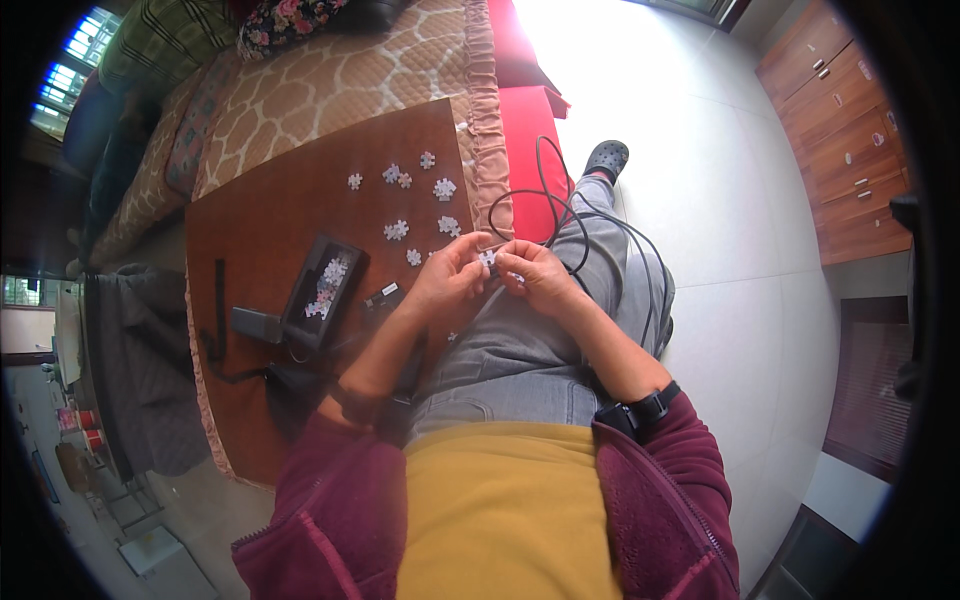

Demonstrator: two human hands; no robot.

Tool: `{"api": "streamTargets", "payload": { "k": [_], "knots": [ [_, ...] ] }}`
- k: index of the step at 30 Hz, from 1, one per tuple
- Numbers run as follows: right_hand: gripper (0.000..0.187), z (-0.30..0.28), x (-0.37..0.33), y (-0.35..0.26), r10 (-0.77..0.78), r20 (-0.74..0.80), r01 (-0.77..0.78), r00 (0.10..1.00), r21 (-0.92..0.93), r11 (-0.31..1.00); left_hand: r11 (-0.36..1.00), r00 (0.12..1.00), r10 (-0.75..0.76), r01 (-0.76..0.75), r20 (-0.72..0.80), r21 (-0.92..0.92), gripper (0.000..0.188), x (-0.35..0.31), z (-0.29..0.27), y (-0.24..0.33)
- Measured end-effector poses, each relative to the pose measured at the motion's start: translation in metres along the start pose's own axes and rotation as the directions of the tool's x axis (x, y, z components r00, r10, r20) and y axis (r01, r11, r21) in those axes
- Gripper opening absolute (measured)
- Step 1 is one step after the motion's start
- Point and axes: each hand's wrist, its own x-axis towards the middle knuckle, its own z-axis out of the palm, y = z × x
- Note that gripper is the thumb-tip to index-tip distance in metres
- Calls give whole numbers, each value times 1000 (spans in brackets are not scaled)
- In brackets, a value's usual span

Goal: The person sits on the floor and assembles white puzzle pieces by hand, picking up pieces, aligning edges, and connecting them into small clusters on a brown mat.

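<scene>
Left hand (452,275) and right hand (532,276) both pinch small white cardboard puzzle piece (489,259) over lap; more loose pieces (397,230) on brown board (260,250).

Small pale puzzle piece (489,259), whitish w/ faint blue-lilac tint, pinched between fingertips of left hand (452,277) and right hand (535,277). Held above lap, just off edge of brown board (270,210). Mostly covered by fingers; only a bit of top face showing. Exact shape and tilt too small to tell. Same look as loose pieces (420,200) scattered flat on board, near but apart from those.
</scene>
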Motion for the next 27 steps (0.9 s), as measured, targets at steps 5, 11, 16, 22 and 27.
{"api": "streamTargets", "payload": {
  "k": [5, 11, 16, 22, 27],
  "knots": [
    [14, 0, 2, 1, 5, 5, -4, 1000, -23, 1000, 998, 998, -27, 24, -52, -58, 18, 0, -3, -8],
    [11, 0, 0, 0, 24, -8, -24, 1000, -16, 1000, 998, 988, 47, -53, -150, -41, 10, -6, -29, -15],
    [14, 1, 1, 0, 24, 9, -24, 1000, -6, 1000, 926, 912, 194, -49, -361, 374, 6, -7, -67, -24],
    [14, 1, 0, -1, 26, 4, -26, 1000, -20, 999, 801, 960, 112, 66, -257, 595, 12, 6, -53, -34],
    [12, -2, 2, 0, 42, -21, -43, 999, -30, 999, 741, 944, 183, 52, -276, 669, 13, 22, -58, -36]
  ]
}}
